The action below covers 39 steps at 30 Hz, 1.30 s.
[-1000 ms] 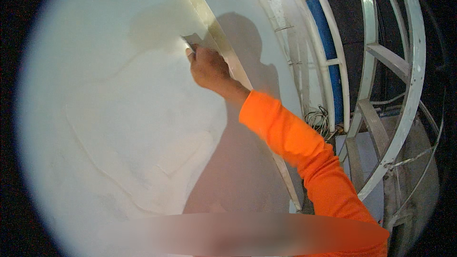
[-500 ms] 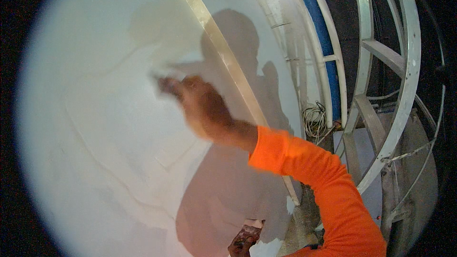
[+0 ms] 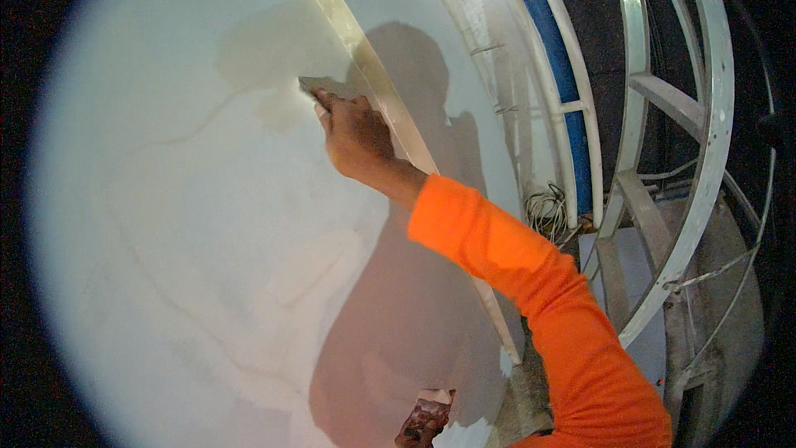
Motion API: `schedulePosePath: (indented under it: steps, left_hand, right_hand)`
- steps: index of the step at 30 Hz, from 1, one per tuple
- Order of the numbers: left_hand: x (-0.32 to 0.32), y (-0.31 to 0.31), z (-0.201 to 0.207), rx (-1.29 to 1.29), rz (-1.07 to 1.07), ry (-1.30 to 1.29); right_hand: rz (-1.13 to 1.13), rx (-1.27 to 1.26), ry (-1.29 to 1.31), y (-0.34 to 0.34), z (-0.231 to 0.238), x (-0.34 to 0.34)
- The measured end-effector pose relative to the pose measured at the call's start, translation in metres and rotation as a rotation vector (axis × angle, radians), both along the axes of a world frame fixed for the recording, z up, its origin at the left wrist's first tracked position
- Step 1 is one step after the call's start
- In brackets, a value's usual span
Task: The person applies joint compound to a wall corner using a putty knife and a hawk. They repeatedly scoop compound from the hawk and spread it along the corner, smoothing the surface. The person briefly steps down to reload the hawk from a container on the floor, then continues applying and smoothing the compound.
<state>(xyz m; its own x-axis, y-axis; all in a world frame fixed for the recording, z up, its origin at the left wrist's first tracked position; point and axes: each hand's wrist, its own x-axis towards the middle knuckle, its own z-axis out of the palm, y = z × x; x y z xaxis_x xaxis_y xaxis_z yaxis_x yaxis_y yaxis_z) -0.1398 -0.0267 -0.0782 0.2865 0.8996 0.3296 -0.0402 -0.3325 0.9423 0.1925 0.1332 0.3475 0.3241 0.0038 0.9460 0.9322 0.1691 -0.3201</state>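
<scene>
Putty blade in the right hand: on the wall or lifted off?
On the wall. The right hand presses the flat blade against the pale wall, beside the cream strip; no gap shows.

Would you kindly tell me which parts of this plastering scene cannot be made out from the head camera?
- Putty blade: only a corner shows; the right hand hides its handle.
- Left hand: cut off by the lower edge, and what it holds is smeared and unclear.
- Wall: its outer parts fade into the dark fisheye rim.
- Cable coil by the scaffold frame: too small to follow.
</scene>
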Motion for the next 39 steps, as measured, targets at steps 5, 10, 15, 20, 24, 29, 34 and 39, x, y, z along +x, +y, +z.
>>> schedulePosePath:
  steps: [5, 10, 15, 20, 24, 29, 34, 39]
  left_hand:
    - [0.002, 0.001, -0.004, -0.171, -0.108, -0.079]
    - [-0.004, 0.005, -0.004, -0.196, -0.175, -0.074]
    - [0.004, 0.011, -0.004, -0.251, -0.174, -0.123]
    - [0.021, 0.019, 0.028, -0.193, -0.257, -0.119]
    - [0.045, 0.019, 0.082, -0.297, -0.445, -0.487]
    - [0.072, 0.021, 0.133, -0.624, -0.47, -0.742]
    - [0.07, 0.02, 0.155, -0.607, -0.49, -0.668]
    - [0.059, 0.023, 0.153, -0.249, -0.271, -0.556]
  right_hand:
    - [0.167, -0.176, 0.3, -0.004, 0.024, 0.054]
    - [0.158, -0.169, 0.187, 0.007, 0.031, 0.016]
    - [0.257, 0.019, -0.184, -0.036, -0.025, -0.057]
    - [0.537, -0.035, -0.107, -0.094, -0.092, -0.052]
    - [0.93, -0.308, 0.434, -0.122, -0.177, -0.023]
    - [1.146, -0.522, 0.431, -0.131, -0.275, -0.017]
    - [1.149, -0.49, 0.173, -0.139, -0.332, -0.011]
    - [0.796, -0.824, 0.582, -0.168, -0.339, -0.009]
